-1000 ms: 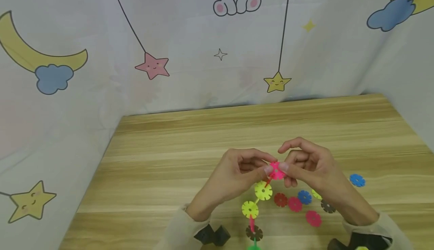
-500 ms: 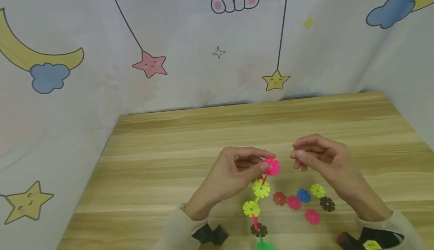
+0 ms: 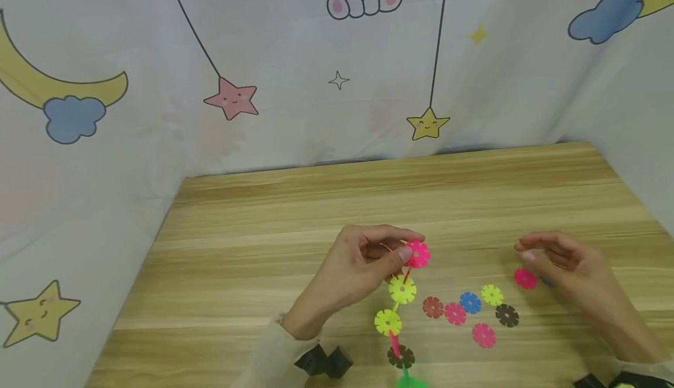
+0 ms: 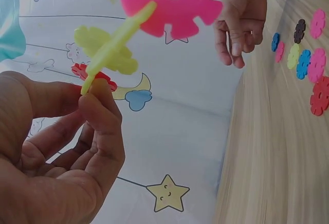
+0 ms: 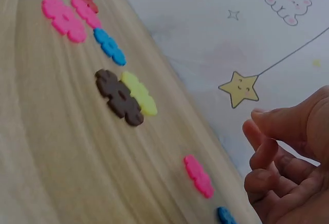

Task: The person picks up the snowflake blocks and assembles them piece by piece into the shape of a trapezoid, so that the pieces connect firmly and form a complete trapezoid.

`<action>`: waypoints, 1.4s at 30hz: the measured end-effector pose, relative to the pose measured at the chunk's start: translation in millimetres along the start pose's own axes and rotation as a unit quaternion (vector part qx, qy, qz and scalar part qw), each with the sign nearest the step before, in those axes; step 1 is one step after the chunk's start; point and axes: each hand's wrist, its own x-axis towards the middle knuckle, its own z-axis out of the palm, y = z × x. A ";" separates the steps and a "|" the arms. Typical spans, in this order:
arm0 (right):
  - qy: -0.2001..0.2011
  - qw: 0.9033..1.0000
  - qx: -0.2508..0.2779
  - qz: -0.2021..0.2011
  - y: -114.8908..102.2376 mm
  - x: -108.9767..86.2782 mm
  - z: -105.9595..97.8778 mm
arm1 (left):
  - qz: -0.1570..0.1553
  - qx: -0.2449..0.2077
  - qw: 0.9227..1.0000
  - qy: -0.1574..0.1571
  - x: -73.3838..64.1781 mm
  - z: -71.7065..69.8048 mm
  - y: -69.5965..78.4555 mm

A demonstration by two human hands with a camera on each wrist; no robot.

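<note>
In the head view my left hand [image 3: 363, 262] pinches a bright pink notched disc [image 3: 418, 254] between thumb and fingers. It is the top of a chain of linked snowflake discs. Below it come a red piece seen edge-on, a yellow disc [image 3: 402, 289], another yellow disc [image 3: 388, 322], a brown disc [image 3: 401, 357] and a green disc [image 3: 412, 381] cut by the frame edge. My right hand [image 3: 574, 271] hovers at the right with fingers loosely curled and nothing between them. Beside its fingertips lies a loose pink disc [image 3: 525, 278]; a blue disc [image 5: 225, 216] is partly hidden by that hand in the head view.
Between the hands, several loose discs lie flat on the wooden table [image 3: 263, 247]: red [image 3: 433, 307], pink [image 3: 455, 313], blue [image 3: 470, 303], yellow [image 3: 492, 295], dark brown [image 3: 507, 315] and a nearer pink one [image 3: 484, 336]. A printed curtain [image 3: 295, 83] hangs behind.
My right hand has left the held pink disc and moved right, over the loose pink and blue discs. The left hand keeps the chain, shifted slightly left and up.
</note>
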 end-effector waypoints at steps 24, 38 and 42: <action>0.022 0.986 -0.144 -0.079 17.9 -16.8 15.9 | -0.007 -0.005 1.000 0.007 -1.7 -0.8 -1.5; -0.057 0.997 -0.056 -0.019 -15.9 -13.5 31.3 | -0.017 -0.019 1.000 0.002 -1.0 1.5 0.5; -0.068 0.998 0.003 -0.007 -33.3 -11.5 40.4 | -0.017 -0.025 1.000 0.003 -0.2 3.0 1.3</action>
